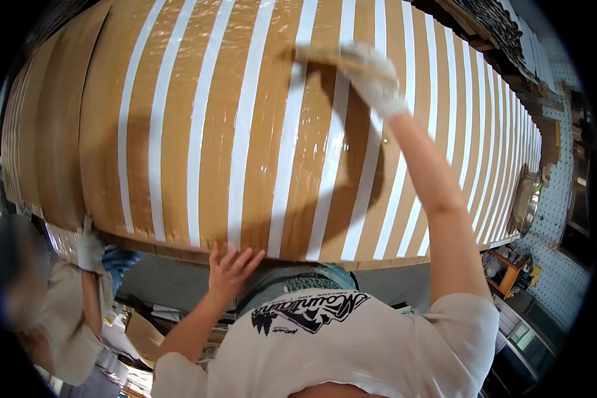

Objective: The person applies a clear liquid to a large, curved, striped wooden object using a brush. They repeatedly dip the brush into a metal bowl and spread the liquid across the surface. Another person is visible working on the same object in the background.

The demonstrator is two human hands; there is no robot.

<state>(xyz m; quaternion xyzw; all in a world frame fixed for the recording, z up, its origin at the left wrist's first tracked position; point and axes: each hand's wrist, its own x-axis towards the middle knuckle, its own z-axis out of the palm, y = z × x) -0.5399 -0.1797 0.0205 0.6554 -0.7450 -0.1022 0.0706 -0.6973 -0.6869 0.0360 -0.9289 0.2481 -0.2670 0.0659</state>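
Brown cardboard sheets overlap in a long staggered row, with white strips showing between brown bands. Their brown faces shine as if wet or glossy. My right hand, in a white glove, is closed round a flat tan brush over the far half of the sheets. Motion blurs the brush, and its bristles cannot be made out. At the near edge, my bare left hand lies with fingers spread on the cardboard, holding nothing.
At the left a co-worker's gloved hand touches the near edge of a blurred brown sheet. A round metal bowl stands at the right end. Dark stacked sheets lie at the far right, and a wooden shelf stands lower right.
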